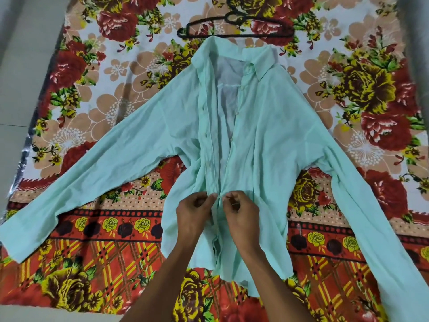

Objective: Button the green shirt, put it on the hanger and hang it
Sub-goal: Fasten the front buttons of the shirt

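**Both hands pinch the shirt front low on the placket**

The green shirt [267,140] lies front-up on a floral blanket [97,94], sleeves spread wide, its front open from the collar down; the left hand [193,213] is closed on the left placket edge; the right hand [239,211] is closed on the right edge, fingertips nearly meeting at the lower front; a black hanger [234,26] lies just beyond the collar, on the blanket.

1. The shirt [267,140] is pale mint green, plain, with small whitish buttons.
2. The hanger [234,26] is black.
3. The blanket [97,94] bears red and yellow roses and tan blossoms on white, with a red-and-yellow plaid border.
4. The floor [21,54] is grey.
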